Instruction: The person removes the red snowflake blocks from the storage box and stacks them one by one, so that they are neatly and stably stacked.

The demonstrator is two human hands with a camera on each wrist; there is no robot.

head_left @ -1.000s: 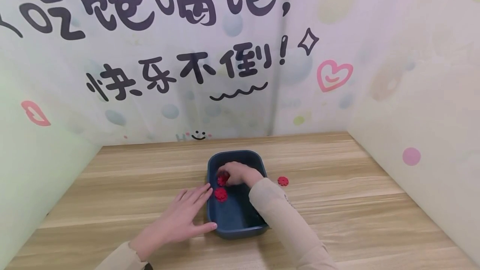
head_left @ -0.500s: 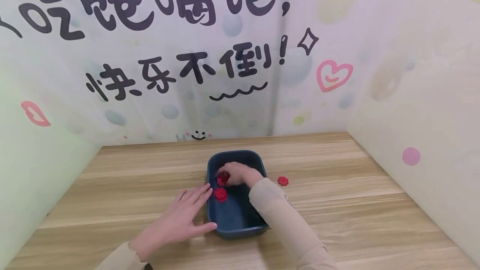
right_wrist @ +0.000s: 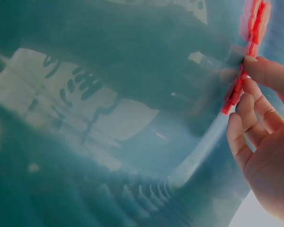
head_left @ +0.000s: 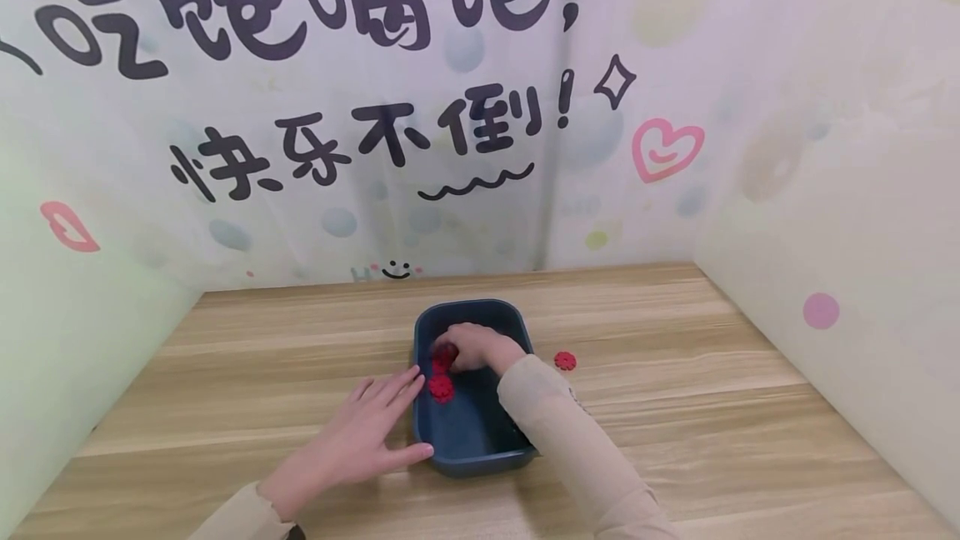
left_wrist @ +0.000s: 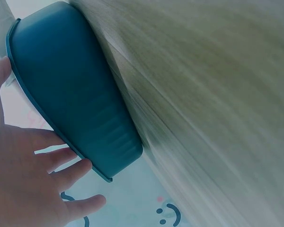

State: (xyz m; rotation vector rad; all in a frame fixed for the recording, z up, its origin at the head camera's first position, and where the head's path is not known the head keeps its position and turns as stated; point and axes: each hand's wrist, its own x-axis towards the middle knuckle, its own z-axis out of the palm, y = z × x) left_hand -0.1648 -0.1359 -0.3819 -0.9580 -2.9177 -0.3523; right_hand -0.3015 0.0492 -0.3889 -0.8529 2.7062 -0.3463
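Note:
A dark blue rectangular bin [head_left: 480,465] stands on the table. Inside it, my right hand [head_left: 474,347] pinches a red notched plastic disc [head_left: 444,357] between thumb and fingers, near the left wall. In the right wrist view the red pieces [right_wrist: 235,94] appear edge-on by the fingertips, low on the bin's floor; exactly how many the hand holds cannot be told. Another stack of red discs [head_left: 441,389] lies just nearer, touching or almost touching the held one. My left hand [head_left: 363,432] rests its straight, spread fingertips and thumb against the bin's left rim, as the left wrist view also shows.
One red disc [head_left: 565,361] lies on the wooden table [head_left: 300,340] to the right of the bin. A printed curtain [head_left: 480,232] closes off the back, and pale walls [head_left: 862,215] rise on both sides.

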